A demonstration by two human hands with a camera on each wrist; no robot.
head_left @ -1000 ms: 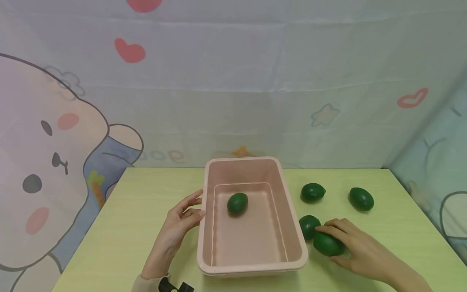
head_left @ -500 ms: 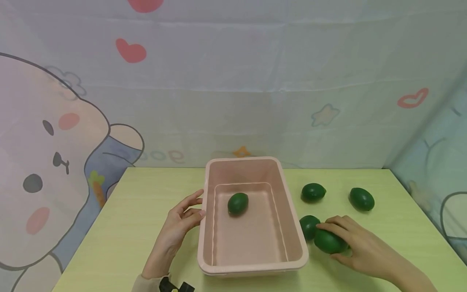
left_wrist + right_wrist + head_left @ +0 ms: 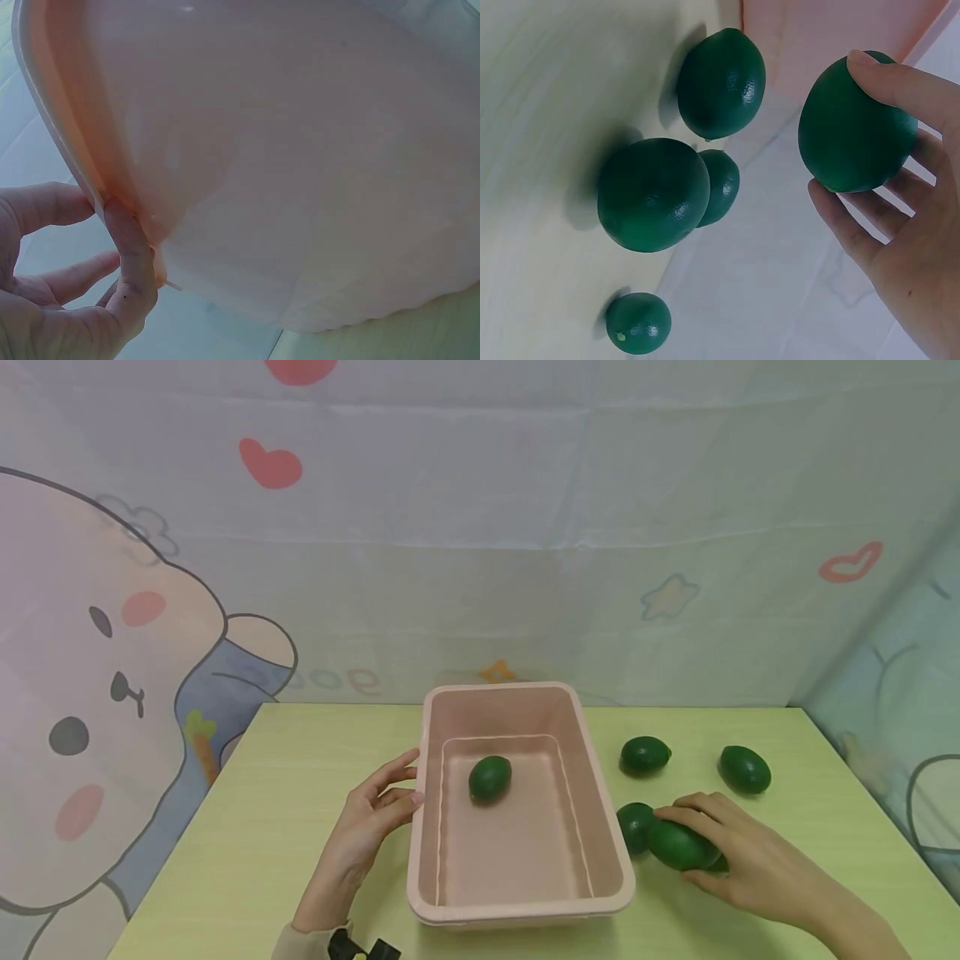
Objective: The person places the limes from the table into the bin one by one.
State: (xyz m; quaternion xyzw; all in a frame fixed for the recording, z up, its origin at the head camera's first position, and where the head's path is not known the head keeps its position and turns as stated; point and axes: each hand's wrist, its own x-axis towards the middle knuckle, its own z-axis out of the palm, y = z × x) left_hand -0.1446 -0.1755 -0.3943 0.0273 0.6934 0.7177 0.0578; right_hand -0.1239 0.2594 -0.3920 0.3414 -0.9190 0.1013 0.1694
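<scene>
In the head view my right hand (image 3: 738, 852) grips a green lime (image 3: 680, 845) between thumb and fingers, just right of the pink plastic bin (image 3: 517, 907). From the right wrist, this held lime (image 3: 859, 124) shows raised off the tabletop. Another lime (image 3: 635, 827) lies beside the bin, and one more (image 3: 720, 863) is mostly hidden beneath the held one. My left hand (image 3: 367, 827) is at the bin's left side; close up, its thumb and a finger pinch the rim (image 3: 64, 146). Inside the bin sits a single lime (image 3: 490, 778).
Farther back on the yellow-green table (image 3: 315, 760) lie a lime (image 3: 645, 755) right of the bin and another lime (image 3: 744, 769) near the right edge. A printed cloth (image 3: 480, 527) hangs behind the table.
My right hand has lifted its lime slightly and shifted a little right, exposing part of a lime beneath. The left hand and the bin stay in place.
</scene>
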